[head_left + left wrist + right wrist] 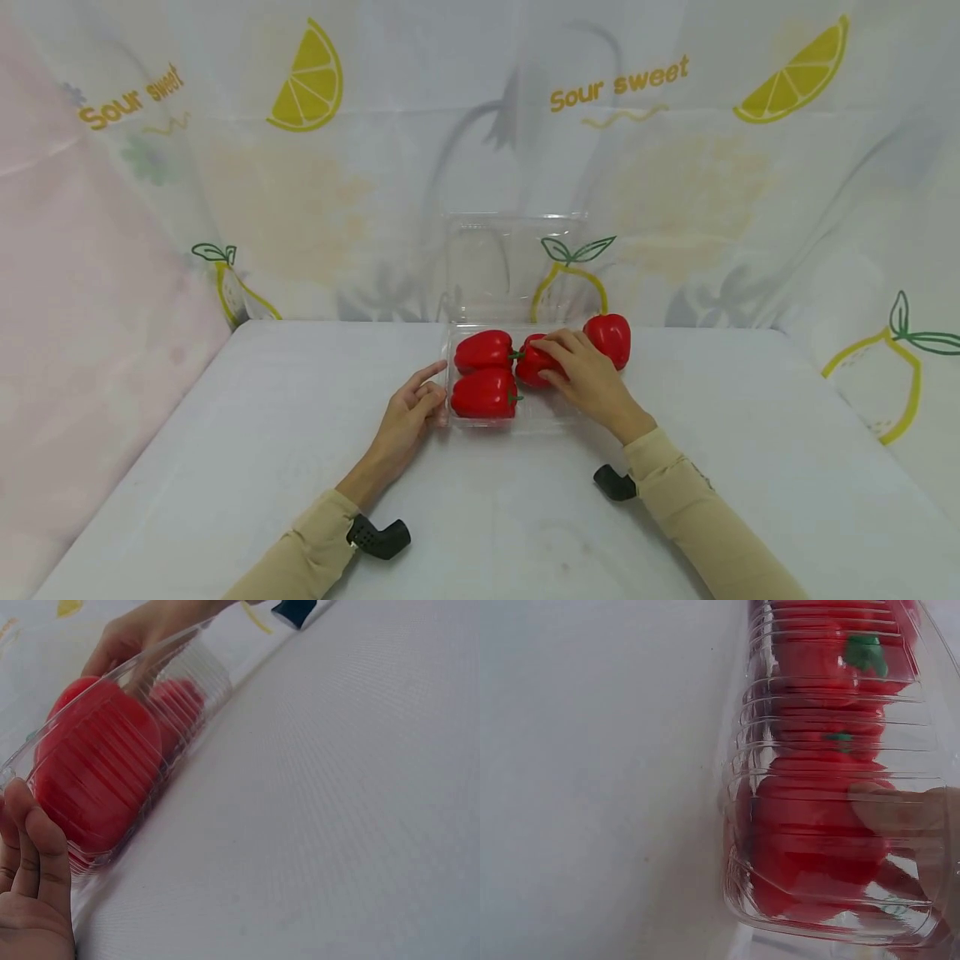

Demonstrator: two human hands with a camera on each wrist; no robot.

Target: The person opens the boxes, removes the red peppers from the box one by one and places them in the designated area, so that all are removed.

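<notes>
A clear plastic clamshell box (540, 425) stands on the table with its lid (480, 267) raised at the back. Two red bell peppers with green stems lie in its left half, a rear pepper (482, 350) and a front pepper (484, 394). My right hand (588, 375) grips a third bell pepper (534, 367) inside the box, to the right of those two; in the right wrist view its fingers show through the ridged wall around the pepper (810, 840). My left hand (405, 417) is at the box's left side, fingertips (46, 832) against the wall near the corner.
One more red bell pepper (611, 340) sits at the box's back right, just beyond my right hand. A white cloth covers the table (480, 508). Behind it hangs a lemon-print curtain (405, 167). A dark wrist device (382, 540) juts out from my left sleeve.
</notes>
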